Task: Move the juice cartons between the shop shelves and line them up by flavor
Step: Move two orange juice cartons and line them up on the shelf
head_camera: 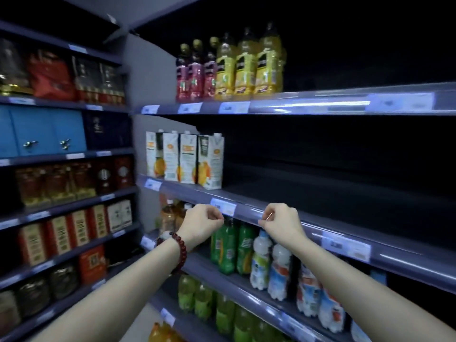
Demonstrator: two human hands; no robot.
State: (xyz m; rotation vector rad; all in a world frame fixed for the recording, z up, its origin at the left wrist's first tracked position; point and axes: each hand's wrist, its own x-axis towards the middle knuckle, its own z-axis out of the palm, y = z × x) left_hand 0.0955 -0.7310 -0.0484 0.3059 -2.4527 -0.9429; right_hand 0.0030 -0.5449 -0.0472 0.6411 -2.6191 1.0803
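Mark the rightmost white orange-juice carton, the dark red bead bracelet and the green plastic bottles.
Rightmost white orange-juice carton [210,161], head view, front face.
Dark red bead bracelet [180,253], head view, beads on the left wrist.
Green plastic bottles [223,245], head view, left bottle's label.

Dim light is hanging over the whole aisle, and the deep backs of the right-hand shelves [345,154] are sinking into near black. Cool bluish glare is streaking along the plastic price rails [320,104], washing out the labels. The juice cartons [185,157] are catching just enough light to show their orange print, though the lettering is staying soft. Wide-angle distortion is bending the shelf edges, more so toward the corners. The boxes and jars on the left [61,169] are smearing with blur, and both forearms are looking smooth and slightly soft.
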